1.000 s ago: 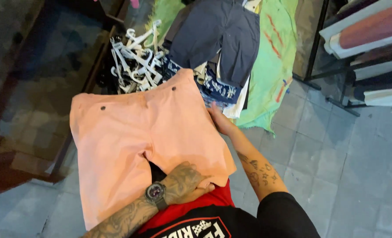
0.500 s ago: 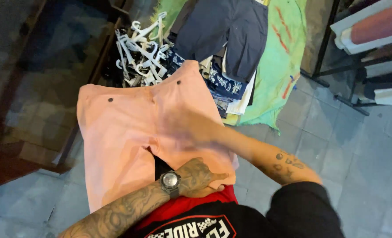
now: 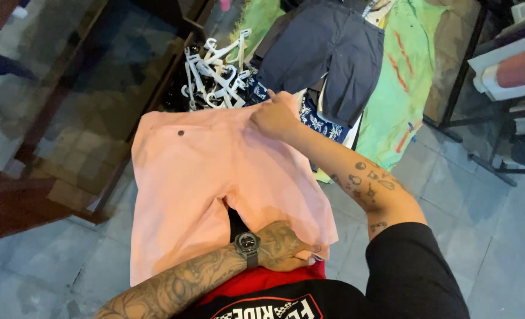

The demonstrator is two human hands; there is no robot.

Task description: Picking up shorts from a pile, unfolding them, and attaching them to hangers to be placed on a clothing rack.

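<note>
Head view looks down on a grey tiled floor (image 3: 499, 236) that fills the near and right parts of the scene. A dark wooden table with a glass top (image 3: 97, 88) takes up the far left. On the floor at the far middle lies a bright green cloth with orange streaks (image 3: 404, 77), and on it a pair of dark grey shorts (image 3: 327, 53) spread flat. Just beside them, nearer, a blue patterned garment with pale leaf prints (image 3: 318, 121) shows from under the pink one.

A pair of light pink fabric shorts with a dark button (image 3: 215, 177) is held up at the centre, waistband far and legs near, against the person's red and black shirt (image 3: 274, 289). The right hand (image 3: 274, 115) is closed on the far right corner of the waistband, its fingers curled over the cloth. The left hand (image 3: 283, 248), with a dark wristwatch (image 3: 247, 243) on its wrist, pinches the near hem of the right leg of the pink shorts, pressing it close to the shirt.

A heap of white plastic hangers (image 3: 218, 74) lies at the far edge, between the table and the dark grey shorts, just beyond the pink waistband. A black metal rack with folded items (image 3: 510, 77) stands at the far right.
</note>
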